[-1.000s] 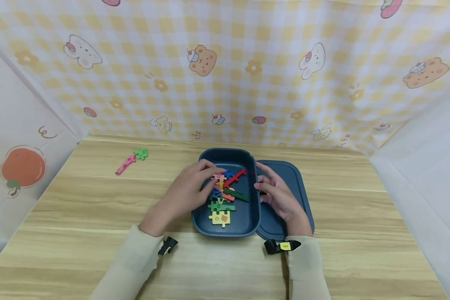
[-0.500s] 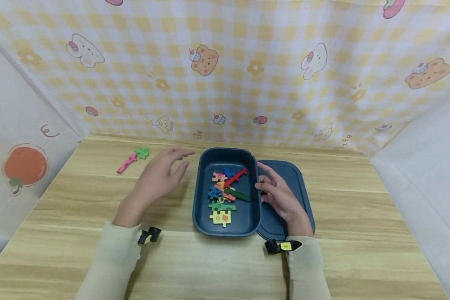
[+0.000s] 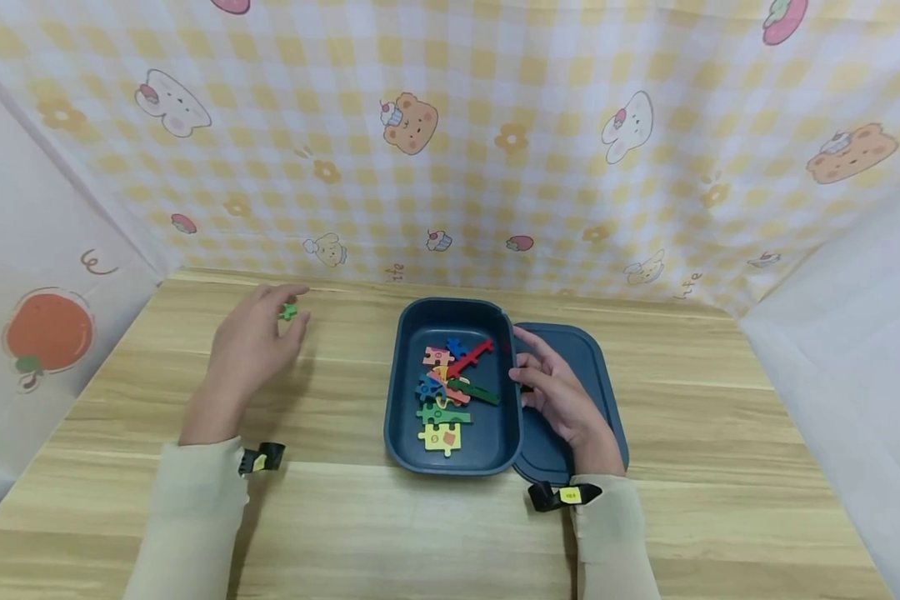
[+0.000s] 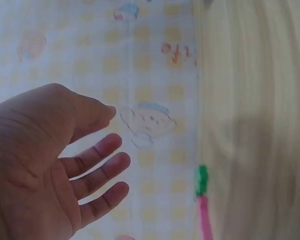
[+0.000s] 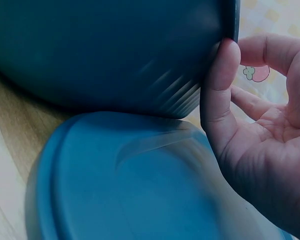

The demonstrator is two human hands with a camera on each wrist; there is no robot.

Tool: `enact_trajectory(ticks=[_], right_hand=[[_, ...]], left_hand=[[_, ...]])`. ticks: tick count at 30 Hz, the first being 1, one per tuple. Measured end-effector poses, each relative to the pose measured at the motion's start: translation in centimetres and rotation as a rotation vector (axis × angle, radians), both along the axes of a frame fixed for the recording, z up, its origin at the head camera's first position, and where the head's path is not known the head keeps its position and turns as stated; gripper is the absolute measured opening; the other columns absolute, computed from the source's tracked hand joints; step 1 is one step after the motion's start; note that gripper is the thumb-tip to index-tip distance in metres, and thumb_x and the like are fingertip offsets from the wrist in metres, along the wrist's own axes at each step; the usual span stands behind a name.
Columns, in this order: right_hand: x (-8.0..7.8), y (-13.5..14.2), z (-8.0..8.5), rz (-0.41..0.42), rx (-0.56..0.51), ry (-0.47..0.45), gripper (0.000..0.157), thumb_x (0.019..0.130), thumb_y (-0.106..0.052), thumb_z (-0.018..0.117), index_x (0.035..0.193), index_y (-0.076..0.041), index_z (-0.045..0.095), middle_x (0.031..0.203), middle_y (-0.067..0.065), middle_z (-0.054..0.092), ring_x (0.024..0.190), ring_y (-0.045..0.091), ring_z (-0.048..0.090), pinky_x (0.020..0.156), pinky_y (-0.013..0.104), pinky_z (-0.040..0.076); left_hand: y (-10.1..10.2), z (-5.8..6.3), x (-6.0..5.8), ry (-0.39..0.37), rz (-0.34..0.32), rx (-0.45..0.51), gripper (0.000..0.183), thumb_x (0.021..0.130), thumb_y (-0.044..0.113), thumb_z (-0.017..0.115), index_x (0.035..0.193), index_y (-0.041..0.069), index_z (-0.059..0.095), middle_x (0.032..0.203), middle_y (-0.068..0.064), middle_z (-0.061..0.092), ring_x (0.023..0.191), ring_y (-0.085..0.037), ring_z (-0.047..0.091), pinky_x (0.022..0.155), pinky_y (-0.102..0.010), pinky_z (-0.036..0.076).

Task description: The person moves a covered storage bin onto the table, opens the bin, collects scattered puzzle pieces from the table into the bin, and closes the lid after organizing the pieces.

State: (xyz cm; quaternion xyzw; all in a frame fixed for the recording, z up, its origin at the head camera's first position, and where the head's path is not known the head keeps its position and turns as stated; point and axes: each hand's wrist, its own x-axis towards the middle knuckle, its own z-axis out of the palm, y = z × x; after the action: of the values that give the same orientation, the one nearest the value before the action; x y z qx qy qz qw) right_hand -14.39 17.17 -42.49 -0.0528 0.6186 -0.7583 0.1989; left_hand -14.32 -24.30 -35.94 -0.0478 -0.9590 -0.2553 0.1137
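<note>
My left hand (image 3: 251,337) hovers at the left of the table, its fingers spread and holding nothing. Just past its thumb and fingertips peeks a green puzzle piece (image 3: 288,312). From the left wrist, that green piece shows joined in line with a pink puzzle piece (image 4: 204,217), which the hand covers in the head view. At the dark blue plastic box (image 3: 392,400), my right hand (image 3: 562,396) grips the right side wall, thumb at the rim. Inside the box lie several puzzle pieces, among them a red one (image 3: 471,358), a dark green one (image 3: 474,390) and a yellow one (image 3: 441,437).
A matching blue lid (image 3: 603,375) lies flat at the right, partly under the box's edge and the right hand. Behind the wooden table (image 3: 690,417) hangs a yellow checked curtain (image 3: 465,158). White cloth (image 3: 870,358) closes off the sides.
My left hand has come out of the box, its fingers opening, and has moved left over the pink and green pieces. My right hand stays at the box wall.
</note>
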Motion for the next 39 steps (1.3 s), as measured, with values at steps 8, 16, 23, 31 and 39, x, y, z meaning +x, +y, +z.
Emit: enact_trajectory(ticks=[8,16,23,31,39], right_hand=[[0.0,0.0,0.0,0.0,-0.001,-0.006,0.071,0.104,-0.002,0.056,0.167,-0.016,0.026,0.104,-0.006,0.063,0.079,0.004,0.063,0.062,0.019,0.055],[-0.1,0.0,-0.1,0.002,-0.007,-0.001,0.071,0.104,-0.002,0.056,0.167,-0.016,0.026,0.104,-0.006,0.064,0.078,0.004,0.063,0.062,0.018,0.055],[-0.1,0.0,-0.2,0.0,-0.006,-0.001,0.071,0.104,-0.002,0.056,0.167,-0.016,0.026,0.104,-0.006,0.063,0.078,0.004,0.063,0.062,0.019,0.055],[0.0,0.0,-0.1,-0.005,-0.005,-0.005,0.072,0.104,-0.002,0.056,0.167,-0.016,0.026,0.104,-0.005,0.063,0.079,0.004,0.063,0.062,0.019,0.055],[0.0,0.0,0.0,-0.001,-0.005,-0.003,0.073,0.103,-0.002,0.057,0.168,-0.016,0.026,0.104,-0.004,0.063,0.078,0.004,0.063,0.061,0.019,0.055]], left_hand=[[-2.3,-1.8,-0.8,-0.127,0.076,-0.017,0.049,0.104,0.017,0.059,0.15,-0.001,0.054,0.141,-0.036,0.055,0.124,-0.056,0.057,0.094,-0.072,0.05],[-4.0,-3.6,-1.0,-0.171,0.12,-0.011,0.049,0.103,0.013,0.056,0.148,-0.006,0.053,0.139,-0.042,0.052,0.127,-0.059,0.049,0.104,-0.076,0.041],[-4.8,-4.8,-1.4,-0.23,0.146,-0.023,0.055,0.104,0.017,0.054,0.151,-0.011,0.046,0.145,-0.045,0.044,0.13,-0.063,0.042,0.106,-0.076,0.039],[-5.1,-5.4,-1.7,-0.228,0.147,-0.025,0.052,0.106,0.016,0.052,0.15,-0.012,0.047,0.144,-0.046,0.044,0.13,-0.064,0.041,0.104,-0.076,0.036],[-5.5,-5.8,-2.0,-0.201,0.135,-0.016,0.048,0.105,0.009,0.054,0.149,-0.011,0.05,0.142,-0.045,0.048,0.126,-0.063,0.047,0.102,-0.076,0.04]])
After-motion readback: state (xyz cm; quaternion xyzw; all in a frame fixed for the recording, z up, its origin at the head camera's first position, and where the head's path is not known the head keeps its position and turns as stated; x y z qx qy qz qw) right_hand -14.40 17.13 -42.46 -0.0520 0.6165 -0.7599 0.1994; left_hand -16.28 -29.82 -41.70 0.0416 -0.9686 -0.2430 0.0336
